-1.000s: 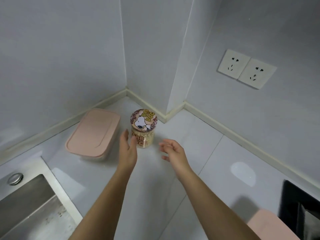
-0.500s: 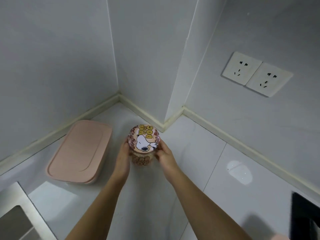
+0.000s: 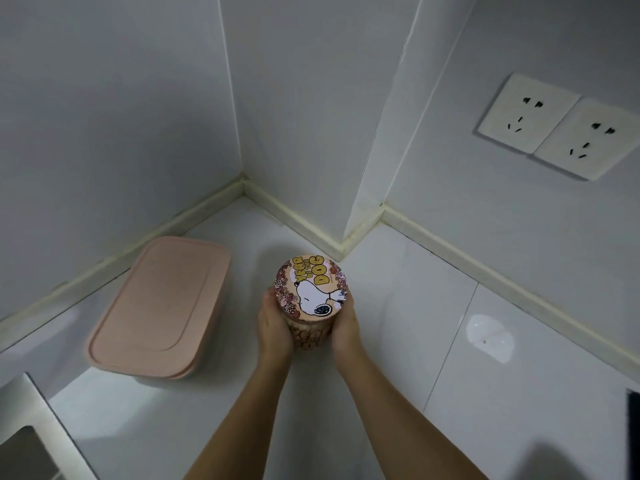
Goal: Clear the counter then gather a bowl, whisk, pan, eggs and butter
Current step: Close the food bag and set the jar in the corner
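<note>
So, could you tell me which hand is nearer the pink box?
Left. The left hand grips the jar on the pink box side; the right hand grips its far side.

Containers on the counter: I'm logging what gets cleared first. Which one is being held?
The round jar with the cartoon-dog lid, gripped by the left hand and right hand. The flat pink box sits untouched to its left.

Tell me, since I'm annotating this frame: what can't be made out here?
Head view, all items:
Base and lower wall of the jar, covered by the left hand and right hand; whether it is lifted or resting on the counter cannot be told.
Fingertips of both hands, behind the jar.
Contents of the pink box, under its opaque lid.
Sink, cut by the lower left edge.
Dark object, cut by the right edge; unidentifiable.
</note>
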Demonstrator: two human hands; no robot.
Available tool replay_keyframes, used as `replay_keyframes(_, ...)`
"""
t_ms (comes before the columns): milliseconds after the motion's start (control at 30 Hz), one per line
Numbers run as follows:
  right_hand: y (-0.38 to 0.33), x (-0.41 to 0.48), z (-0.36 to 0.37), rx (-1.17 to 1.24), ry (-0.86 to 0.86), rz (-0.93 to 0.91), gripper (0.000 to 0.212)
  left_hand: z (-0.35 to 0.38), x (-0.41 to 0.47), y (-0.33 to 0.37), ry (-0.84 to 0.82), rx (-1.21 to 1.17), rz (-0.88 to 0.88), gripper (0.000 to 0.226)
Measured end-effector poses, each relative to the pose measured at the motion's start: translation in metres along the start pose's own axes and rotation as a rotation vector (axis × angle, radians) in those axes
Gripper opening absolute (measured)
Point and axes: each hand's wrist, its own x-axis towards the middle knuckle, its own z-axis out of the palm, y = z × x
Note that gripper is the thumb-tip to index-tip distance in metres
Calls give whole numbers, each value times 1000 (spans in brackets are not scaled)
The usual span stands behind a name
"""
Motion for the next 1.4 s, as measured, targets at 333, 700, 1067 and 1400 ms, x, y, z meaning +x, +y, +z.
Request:
replay_keyframes(333,-13,-86,-53,-213,4,-258,65,2,-59,20,-330,191,-307,83)
replay_keyframes(700,-45,-190,-135,-180,190,-393,72,30,-205,63,-497,368,141,42)
replay_keyframes(1067,-34,-328,-249,-48,421,-485,73,66,-374,52,-676,424,261,37)
replay_keyframes(1400,26,-500,-404,-9,523,-442,67,89,-589,-22,-837,441,290,37)
